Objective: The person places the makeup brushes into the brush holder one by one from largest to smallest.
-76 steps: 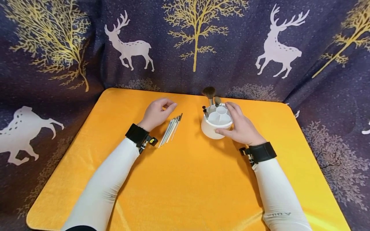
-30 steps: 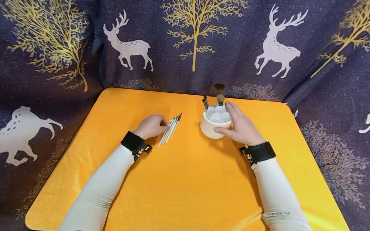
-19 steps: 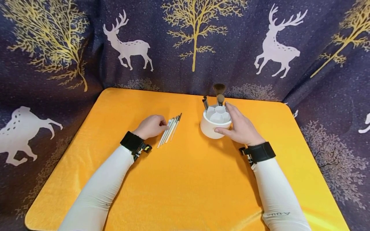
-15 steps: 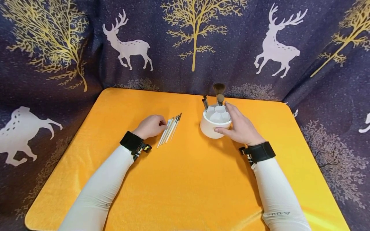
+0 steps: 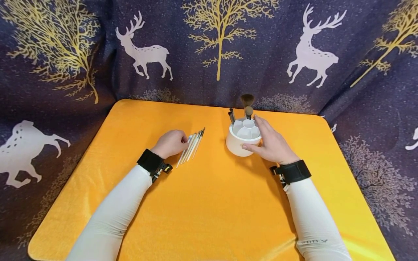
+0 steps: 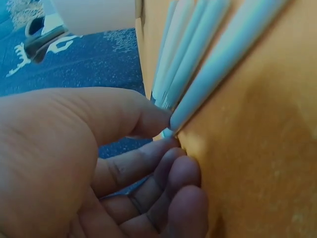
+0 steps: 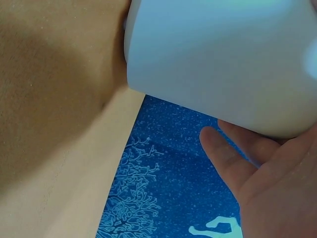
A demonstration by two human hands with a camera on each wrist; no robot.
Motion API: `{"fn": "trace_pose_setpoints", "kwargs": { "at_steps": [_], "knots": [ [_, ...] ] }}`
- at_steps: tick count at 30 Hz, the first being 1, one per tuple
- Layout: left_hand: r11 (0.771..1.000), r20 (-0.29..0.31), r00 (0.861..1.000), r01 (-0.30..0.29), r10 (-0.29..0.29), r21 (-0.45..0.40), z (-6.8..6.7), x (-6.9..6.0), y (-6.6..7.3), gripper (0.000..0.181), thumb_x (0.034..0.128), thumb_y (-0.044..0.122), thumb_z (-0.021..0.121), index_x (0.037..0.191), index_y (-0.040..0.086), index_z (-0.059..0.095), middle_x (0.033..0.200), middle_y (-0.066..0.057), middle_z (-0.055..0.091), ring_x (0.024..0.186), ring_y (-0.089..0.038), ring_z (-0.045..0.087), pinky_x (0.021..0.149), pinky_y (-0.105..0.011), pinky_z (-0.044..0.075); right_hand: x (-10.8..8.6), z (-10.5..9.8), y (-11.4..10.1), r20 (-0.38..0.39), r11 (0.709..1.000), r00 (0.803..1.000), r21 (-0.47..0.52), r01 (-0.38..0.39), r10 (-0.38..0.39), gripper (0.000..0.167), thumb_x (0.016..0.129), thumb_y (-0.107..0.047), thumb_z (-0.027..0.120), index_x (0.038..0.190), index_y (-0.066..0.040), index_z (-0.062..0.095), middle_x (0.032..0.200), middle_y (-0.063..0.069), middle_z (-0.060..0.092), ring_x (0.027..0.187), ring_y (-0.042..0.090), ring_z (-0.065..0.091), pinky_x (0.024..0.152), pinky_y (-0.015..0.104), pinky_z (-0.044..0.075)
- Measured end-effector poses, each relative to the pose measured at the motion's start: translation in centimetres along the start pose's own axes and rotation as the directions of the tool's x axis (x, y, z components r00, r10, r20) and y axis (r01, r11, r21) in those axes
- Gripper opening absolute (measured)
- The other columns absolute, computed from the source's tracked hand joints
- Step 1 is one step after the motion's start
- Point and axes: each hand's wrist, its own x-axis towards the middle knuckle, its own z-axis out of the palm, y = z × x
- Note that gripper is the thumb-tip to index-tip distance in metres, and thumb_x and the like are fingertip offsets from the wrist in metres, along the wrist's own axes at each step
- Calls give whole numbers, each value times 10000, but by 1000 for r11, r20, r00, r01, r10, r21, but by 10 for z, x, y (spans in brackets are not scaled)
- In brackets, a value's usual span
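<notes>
Behind the orange table (image 5: 209, 203) hangs a dark curtain (image 5: 264, 69) with pale deer (image 5: 151, 55)

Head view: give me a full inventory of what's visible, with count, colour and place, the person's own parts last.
Divided holder: 1, white, far part of the table
Standing brushes: at least 4, dark heads, in the holder
Lying brushes: several, mostly pale handles, left of the holder
Table: 1, orange, centre
Backdrop: dark blue-purple with white deer and yellow trees, behind and beside the table
Wristbands: 2, black, one per wrist
Sleeves: 2, white, forearms
Left hand: 1, bare, at the lying brushes
Right hand: 1, bare, around the holder's right side
</notes>
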Motion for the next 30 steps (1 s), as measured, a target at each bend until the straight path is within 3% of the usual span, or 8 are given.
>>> {"fn": "trace_pose_setpoints", "kwargs": {
  "at_steps": [4, 7, 14, 22, 30],
  "knots": [
    [1000, -9, 1000, -4, 4, 17, 1, -4, 5, 464, 1063, 156, 674, 658, 190, 451, 623, 34, 281, 556, -158, 258, 621, -353, 227, 0, 0, -1, 5, 1000, 1000, 4, -5, 5, 1201, 926, -627, 854, 1786, -123, 185, 1764, 207, 337, 1525, 478, 471, 1148, 716, 450],
    [999, -10, 1000, -19, 19, 30, 1, -7, 9, 549, 1056, 115, 668, 622, 213, 347, 615, 49, 200, 556, -146, 188, 630, -352, 186, 0, 0, -1, 9, 1000, 1000, 10, -9, 9, 1202, 929, -638, 845, 1788, -127, 178, 1768, 206, 331, 1529, 477, 467, 1155, 713, 446],
    [1000, -5, 1000, 10, -10, 27, 0, -7, 10, 508, 990, 88, 679, 607, 207, 366, 602, 50, 213, 545, -143, 184, 613, -343, 175, 0, 0, -2, 10, 1000, 1000, 22, -18, 18, 1199, 938, -636, 836, 1793, -138, 159, 1779, 195, 317, 1546, 472, 449, 1164, 716, 435],
    [998, -5, 998, 64, -64, 4, 2, -1, 5, 429, 963, 132, 707, 630, 198, 445, 597, 48, 276, 535, -154, 265, 600, -346, 224, -2, 0, -2, 12, 999, 1000, 19, -28, 28, 1190, 945, -607, 844, 1788, -113, 165, 1786, 203, 301, 1549, 490, 438, 1170, 724, 421],
    [997, -36, 999, 36, -38, -64, -1, -2, 3, 406, 949, 101, 691, 671, 197, 411, 630, 45, 246, 558, -154, 233, 623, -359, 226, -1, 1, -1, 0, 1000, 1000, 22, -9, 9, 1171, 946, -566, 859, 1780, -89, 189, 1778, 211, 315, 1528, 499, 460, 1153, 727, 436]
  ]
}}
